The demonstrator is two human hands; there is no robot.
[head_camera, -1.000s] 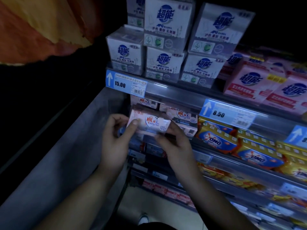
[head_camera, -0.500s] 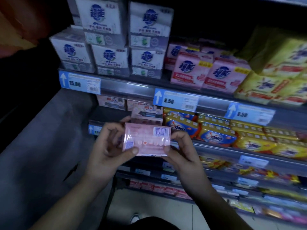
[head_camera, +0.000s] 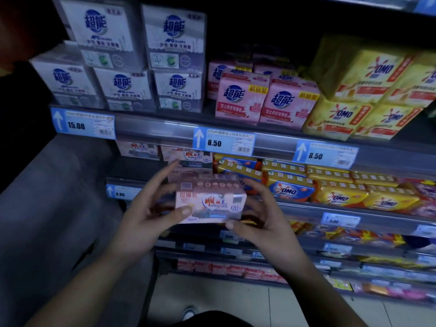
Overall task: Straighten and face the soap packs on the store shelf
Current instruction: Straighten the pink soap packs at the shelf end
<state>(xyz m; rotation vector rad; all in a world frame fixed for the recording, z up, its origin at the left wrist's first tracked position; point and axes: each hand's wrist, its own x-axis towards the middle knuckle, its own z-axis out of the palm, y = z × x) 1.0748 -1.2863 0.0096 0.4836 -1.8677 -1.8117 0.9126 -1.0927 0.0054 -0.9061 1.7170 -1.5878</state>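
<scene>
Gripping pink soap pack [head_camera: 210, 201] between left hand [head_camera: 144, 220] and right hand [head_camera: 265, 224]

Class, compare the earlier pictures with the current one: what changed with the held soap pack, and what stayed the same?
The pink soap pack was turned: half a second ago its barcode back faced the person; now its logo front does, the back tipped upward. The left hand and right hand still hold its ends. The shelved packs stayed put.
</scene>
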